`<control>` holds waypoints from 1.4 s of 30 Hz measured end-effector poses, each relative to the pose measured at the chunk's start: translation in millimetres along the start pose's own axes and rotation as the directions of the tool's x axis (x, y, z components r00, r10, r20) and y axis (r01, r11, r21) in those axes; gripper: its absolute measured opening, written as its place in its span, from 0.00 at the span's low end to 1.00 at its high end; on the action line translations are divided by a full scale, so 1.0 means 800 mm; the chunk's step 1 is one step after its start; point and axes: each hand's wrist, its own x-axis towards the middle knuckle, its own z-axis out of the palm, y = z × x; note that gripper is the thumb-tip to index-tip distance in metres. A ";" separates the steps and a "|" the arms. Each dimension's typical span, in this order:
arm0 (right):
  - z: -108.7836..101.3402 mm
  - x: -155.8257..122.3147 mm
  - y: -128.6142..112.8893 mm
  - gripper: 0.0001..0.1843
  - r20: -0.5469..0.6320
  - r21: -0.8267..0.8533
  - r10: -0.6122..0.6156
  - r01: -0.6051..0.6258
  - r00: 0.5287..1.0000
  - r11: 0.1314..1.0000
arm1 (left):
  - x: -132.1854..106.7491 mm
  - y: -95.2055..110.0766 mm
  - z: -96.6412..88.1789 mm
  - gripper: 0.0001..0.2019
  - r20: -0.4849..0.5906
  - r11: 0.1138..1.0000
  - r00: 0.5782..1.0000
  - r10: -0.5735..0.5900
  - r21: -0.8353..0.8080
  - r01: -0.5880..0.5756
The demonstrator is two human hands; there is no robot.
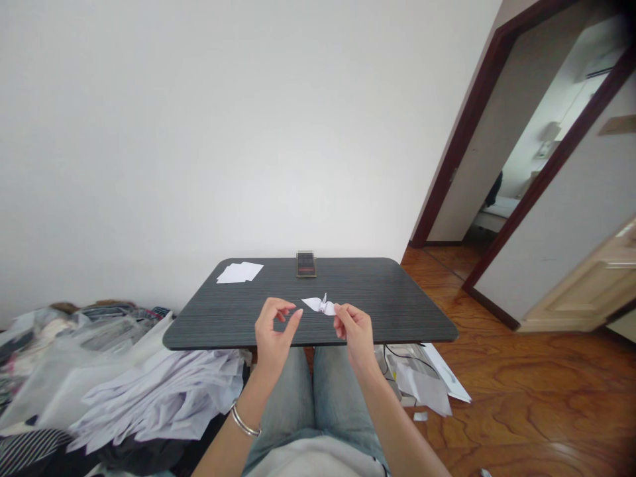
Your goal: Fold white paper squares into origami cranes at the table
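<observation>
A small white origami crane (pixel 318 305) hangs in the air above the middle of the table's front edge. My right hand (pixel 352 331) is shut on its right end, pinching the paper between thumb and fingers. My left hand (pixel 275 331) is raised just left of the crane, with curled fingers and thumb apart. Its fingertips come close to the crane's left wing and hold nothing. A silver bangle (pixel 245 421) circles my left wrist.
A dark grey wood-grain table (pixel 362 291) holds a stack of white paper sheets (pixel 240 272) and a phone (pixel 306 264). A heap of clothes and plastic (pixel 134 377) lies left, loose papers (pixel 422 377) lie right, and a doorway (pixel 501 146) stands beyond the wooden floor.
</observation>
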 end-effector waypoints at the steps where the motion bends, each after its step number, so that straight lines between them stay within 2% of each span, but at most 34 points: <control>1: 0.001 0.000 0.001 0.20 -0.010 -0.006 -0.007 0.007 1.000 1.000 | -0.001 0.002 0.000 0.03 0.033 0.998 0.998 0.046 0.043 -0.047; 3: 0.004 -0.001 0.002 0.19 -0.019 -0.018 -0.023 0.023 1.000 1.000 | -0.003 0.006 0.003 0.02 0.104 0.993 0.991 0.085 0.079 -0.093; 5: 0.007 -0.002 0.005 0.19 -0.020 -0.027 -0.032 0.032 0.999 0.999 | -0.003 0.008 0.006 0.03 0.125 0.993 0.988 0.085 0.074 -0.094; 8: 0.010 -0.004 0.007 0.19 -0.011 -0.037 -0.036 0.036 0.999 0.999 | -0.002 0.008 0.009 0.05 0.120 0.995 0.990 0.077 0.048 -0.083; 18: 0.009 -0.004 0.007 0.19 -0.008 -0.069 -0.056 0.056 0.998 0.996 | 0.000 0.012 0.008 0.03 0.140 0.993 0.985 0.098 0.058 -0.107; 23: 0.010 -0.006 0.006 0.18 -0.004 -0.086 -0.063 0.063 0.998 0.994 | 0.001 0.014 0.009 0.04 0.114 0.995 0.990 0.080 0.046 -0.086; 29: 0.009 -0.009 0.005 0.16 0.052 -0.083 -0.058 0.062 0.997 0.995 | 0.007 0.015 0.004 0.04 0.118 0.994 0.990 0.080 0.060 -0.088; 33: 0.009 -0.012 0.002 0.15 0.116 -0.097 -0.023 0.034 0.993 0.995 | 0.010 0.011 0.003 0.03 0.121 1.000 0.992 0.022 -0.011 -0.021; 36: 0.010 -0.014 -0.001 0.15 0.179 -0.108 0.005 0.014 0.984 0.994 | 0.014 0.007 0.003 0.04 0.161 0.994 0.985 -0.065 -0.078 0.078; 42: 0.013 -0.021 -0.007 0.15 0.252 -0.115 0.056 -0.028 0.966 0.993 | 0.022 0.007 0.003 0.06 0.251 0.913 0.936 -0.248 -0.264 0.313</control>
